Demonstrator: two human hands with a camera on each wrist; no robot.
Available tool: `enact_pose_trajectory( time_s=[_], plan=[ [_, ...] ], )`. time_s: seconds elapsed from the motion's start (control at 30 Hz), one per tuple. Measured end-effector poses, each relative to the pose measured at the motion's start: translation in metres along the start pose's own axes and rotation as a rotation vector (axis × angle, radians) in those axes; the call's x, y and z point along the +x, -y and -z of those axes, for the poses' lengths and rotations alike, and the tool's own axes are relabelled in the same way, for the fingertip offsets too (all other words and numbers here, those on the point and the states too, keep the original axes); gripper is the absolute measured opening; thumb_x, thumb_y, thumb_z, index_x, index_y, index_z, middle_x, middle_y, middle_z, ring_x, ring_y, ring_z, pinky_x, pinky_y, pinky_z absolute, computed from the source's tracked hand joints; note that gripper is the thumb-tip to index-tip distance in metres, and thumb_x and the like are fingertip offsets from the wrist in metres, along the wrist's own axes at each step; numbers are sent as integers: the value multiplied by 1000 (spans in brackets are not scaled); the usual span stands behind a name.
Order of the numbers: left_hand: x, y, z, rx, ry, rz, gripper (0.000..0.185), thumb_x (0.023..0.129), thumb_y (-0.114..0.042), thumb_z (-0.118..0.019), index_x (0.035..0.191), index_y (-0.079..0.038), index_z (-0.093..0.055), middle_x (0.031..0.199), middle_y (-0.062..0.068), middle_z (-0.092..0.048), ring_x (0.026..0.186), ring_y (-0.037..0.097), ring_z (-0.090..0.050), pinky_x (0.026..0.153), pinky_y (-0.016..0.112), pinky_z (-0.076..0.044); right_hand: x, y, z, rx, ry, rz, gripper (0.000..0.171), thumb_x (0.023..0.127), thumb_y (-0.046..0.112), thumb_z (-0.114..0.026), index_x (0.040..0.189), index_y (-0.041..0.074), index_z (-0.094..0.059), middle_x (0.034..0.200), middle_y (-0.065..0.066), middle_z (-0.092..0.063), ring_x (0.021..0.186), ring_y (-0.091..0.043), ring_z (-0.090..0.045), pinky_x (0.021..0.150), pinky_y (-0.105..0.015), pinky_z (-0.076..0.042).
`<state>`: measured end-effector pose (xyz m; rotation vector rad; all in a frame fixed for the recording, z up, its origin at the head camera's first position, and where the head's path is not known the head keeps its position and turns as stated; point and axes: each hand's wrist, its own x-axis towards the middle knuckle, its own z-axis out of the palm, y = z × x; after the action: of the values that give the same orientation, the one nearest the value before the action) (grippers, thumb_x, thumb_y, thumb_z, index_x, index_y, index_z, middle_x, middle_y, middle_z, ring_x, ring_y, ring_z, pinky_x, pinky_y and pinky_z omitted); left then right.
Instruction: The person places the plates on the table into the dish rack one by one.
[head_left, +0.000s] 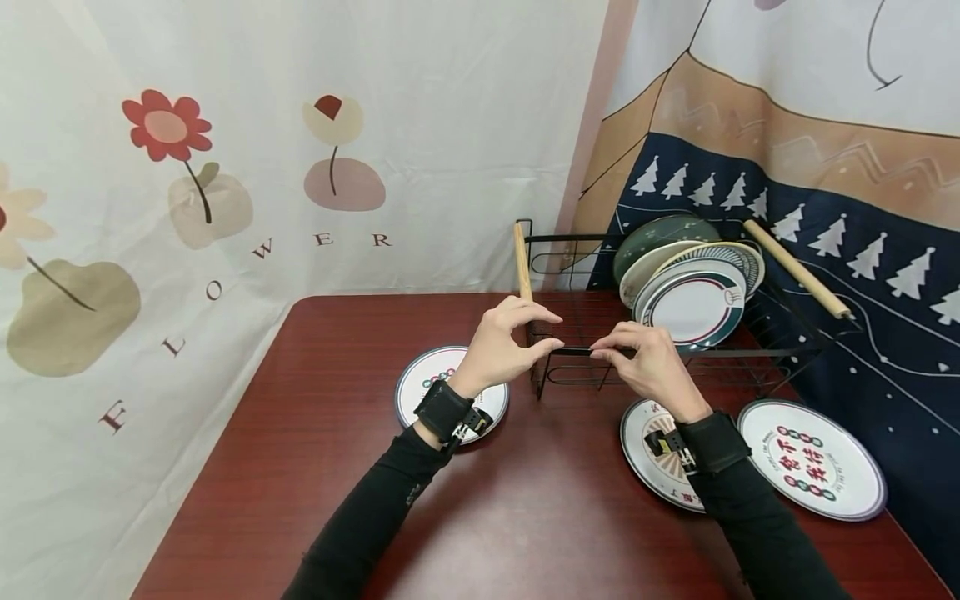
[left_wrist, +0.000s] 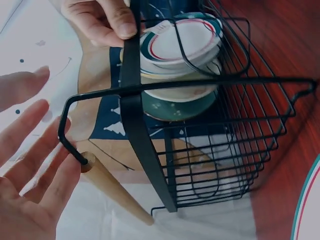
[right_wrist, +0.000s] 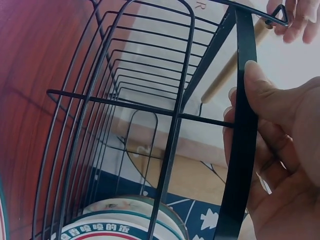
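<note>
A black wire dish rack (left_wrist: 137, 130) with a flat front rail (right_wrist: 244, 135) stands on the table. My right hand (head_left: 652, 358) pinches that rail between thumb and fingers. Beside the rack's front left corner, my left hand (head_left: 504, 342) has thumb and fingers spread apart with nothing between them. Its fingertips come close to the end of the left wooden handle (left_wrist: 117, 187). Several dishes lean together at the rack's right side, a white plate (head_left: 693, 307) with a green and red rim in front and a dark green dish (head_left: 656, 233) at the back.
One white plate (head_left: 414, 392) lies on the table (head_left: 330, 433) under the left wrist. Two more lie at the right: a fan-patterned plate (head_left: 637, 437) partly covered by the right wrist, and a plate with red characters (head_left: 840, 467). Printed curtains (head_left: 450, 108) hang behind.
</note>
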<state>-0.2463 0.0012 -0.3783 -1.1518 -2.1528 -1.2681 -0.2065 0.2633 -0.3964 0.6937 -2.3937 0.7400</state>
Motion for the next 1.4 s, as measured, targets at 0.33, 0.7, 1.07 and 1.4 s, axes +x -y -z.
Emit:
enact_pose_trajectory(
  time_s=[0.33,0.7,1.07,1.4],
  plan=[
    [-1,12,21,4,-62,50,68,79,-31,-90,140,-17,-63,137,5,-64,129,22,-51,106,41,-45,0,3,0,12,18,-32,11,83,1,-83,87,11,-82,77,4,-70,70,-11,-64,61,-19,-44],
    [-25,54,58,60,27,367,82,83,-40,-86,154,-30,-46,157,2,-47,146,26,-37,116,55,-34,0,2,2,20,13,-35,12,83,1,-83,87,13,-82,78,4,-71,70,-12,-63,59,-12,-39],
    [-57,85,80,62,70,577,87,84,-45,-84,157,-25,-42,158,10,-43,146,36,-42,116,54,-39,2,1,0,11,21,-24,11,83,2,-83,87,13,-82,77,5,-70,68,-9,-61,61,-14,-41],
    [-95,108,94,43,125,816,88,88,-44,-80,160,-20,-36,157,18,-43,140,39,-47,109,58,-44,1,1,1,22,25,-32,11,84,3,-82,87,13,-82,78,6,-71,68,-8,-61,61,-14,-41]
  ],
)
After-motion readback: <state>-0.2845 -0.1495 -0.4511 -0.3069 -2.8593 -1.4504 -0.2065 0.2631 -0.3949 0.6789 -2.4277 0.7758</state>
